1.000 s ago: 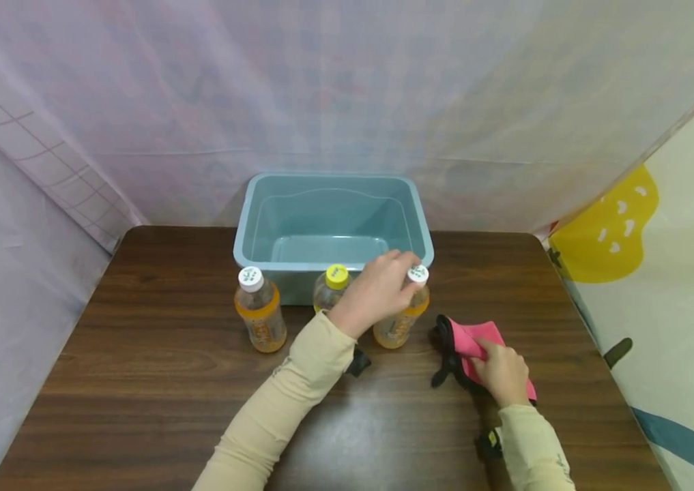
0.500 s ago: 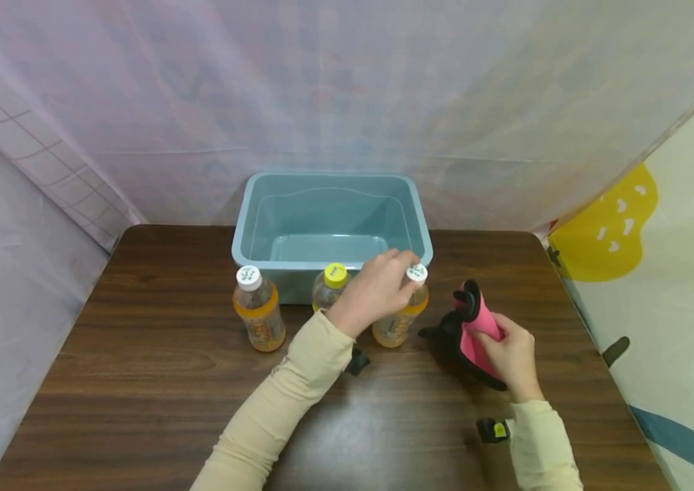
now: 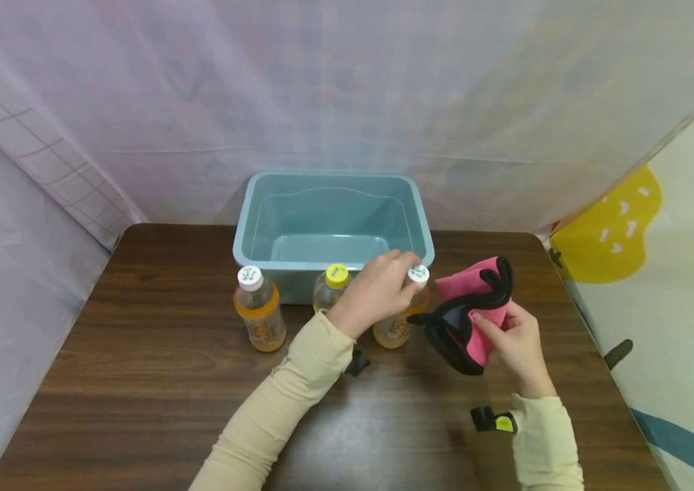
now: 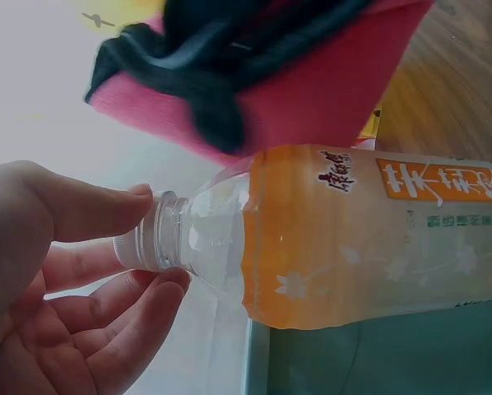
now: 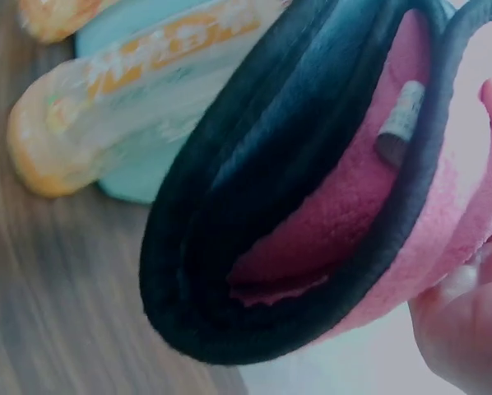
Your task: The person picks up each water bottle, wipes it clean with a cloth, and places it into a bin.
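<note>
My left hand (image 3: pixel 377 293) pinches the white cap of the right plastic drink bottle (image 3: pixel 392 331), which stands upright on the table. In the left wrist view, thumb and fingers (image 4: pixel 114 222) lie around the cap, above the orange label. My right hand (image 3: pixel 515 344) grips a soft pink fabric piece with black edging (image 3: pixel 475 283) just right of that bottle. Seen from the right wrist, the fabric piece (image 5: pixel 312 230) is curved, with a dark side and a small tag (image 5: pixel 401 123) on its pink surface. Part of the right hand is hidden behind it.
Behind the bottles stands a blue-grey plastic bin (image 3: pixel 332 266). Another white-capped bottle (image 3: pixel 261 317) is at the left, and a yellow-capped bottle (image 3: pixel 329 290) is partly hidden by my left hand. The brown wooden table (image 3: pixel 156 382) meets a curtain at the back.
My right hand has raised the pink fabric piece off the table and turned it, bringing it up beside the right bottle. My left hand has stayed on the cap.
</note>
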Tool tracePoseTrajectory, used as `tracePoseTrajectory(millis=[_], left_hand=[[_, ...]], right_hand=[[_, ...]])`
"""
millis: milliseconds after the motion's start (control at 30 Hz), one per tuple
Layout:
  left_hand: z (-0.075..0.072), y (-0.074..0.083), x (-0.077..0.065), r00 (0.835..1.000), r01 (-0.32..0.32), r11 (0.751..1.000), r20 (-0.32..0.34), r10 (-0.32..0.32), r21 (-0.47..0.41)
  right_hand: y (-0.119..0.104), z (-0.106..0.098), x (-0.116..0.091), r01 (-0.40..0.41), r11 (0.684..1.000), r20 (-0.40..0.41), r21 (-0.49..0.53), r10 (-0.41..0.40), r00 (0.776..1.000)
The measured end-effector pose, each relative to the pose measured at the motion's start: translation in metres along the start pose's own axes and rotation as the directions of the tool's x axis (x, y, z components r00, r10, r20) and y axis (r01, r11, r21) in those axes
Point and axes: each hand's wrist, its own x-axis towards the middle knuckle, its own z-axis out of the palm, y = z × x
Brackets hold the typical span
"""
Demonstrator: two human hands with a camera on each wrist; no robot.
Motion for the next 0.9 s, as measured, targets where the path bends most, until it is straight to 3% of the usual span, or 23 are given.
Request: tracePoseTrajectory(millis=[100,167,633,900], left_hand=[[0.001,0.000,0.000,1.000,-0.001,1.000,-0.001,0.001,0.004],[0.001,0.000,0.001,1.000,-0.001,1.000,-0.001,0.001,0.003],[0.004,0.000,0.001,1.000,-0.014,1.000,-0.012,0.014,0.007],[0.000,0.000,0.001,1.000,0.003,1.000,-0.003,-0.003,0.020]], right_hand=[[-0.003,0.003,0.000,0.020,0.994,0.027,0.109,-0.023,0.999],[-0.004,0.006,0.001,0.027,0.994,0.030,0.103,-0.030,0.999],[0.002,0.037,0.009,0.029,0.996,0.031,-0.082,-0.026,0.999],[-0.022,0.053,0.006,0.051,0.967,0.098,-0.248,-0.028,0.995]])
